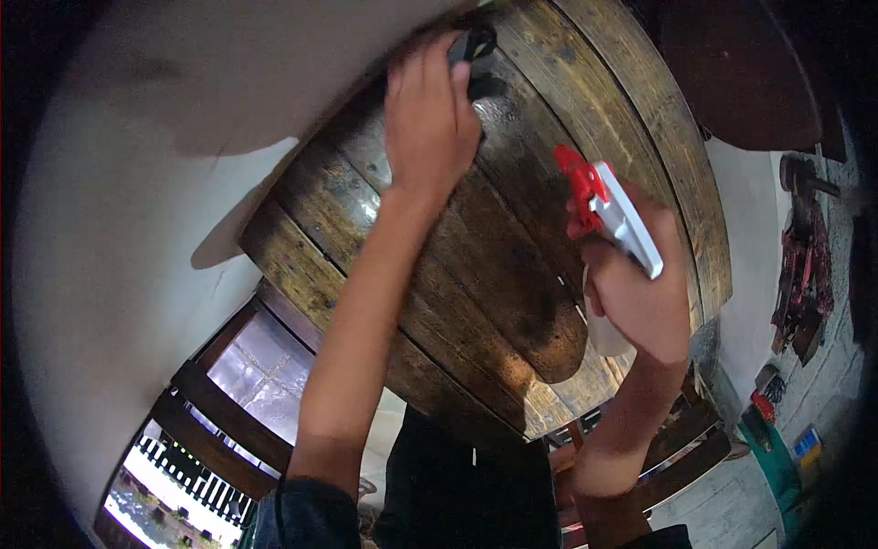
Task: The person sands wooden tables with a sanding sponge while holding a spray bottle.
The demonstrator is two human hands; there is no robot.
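My right hand (640, 302) is wrapped round a spray bottle (608, 334) with a red and white trigger head (599, 206). The bottle is held over the right part of a slatted wooden table (613, 101), its pale body partly hidden by my fingers. At the table's far edge, my left hand (430, 119) reaches out with its fingers bent round the side of a small black object (477, 44). What kind of object that is, I cannot make out. Shiny, wet-looking patches (370, 203) show on the boards beside my left forearm.
A pale wall (146, 119) runs along the table's left and far side. Wooden chairs (229, 425) stand at the near left and near right (686, 457). Dark reddish items (805, 274) and a green thing (768, 457) lie on the floor at right.
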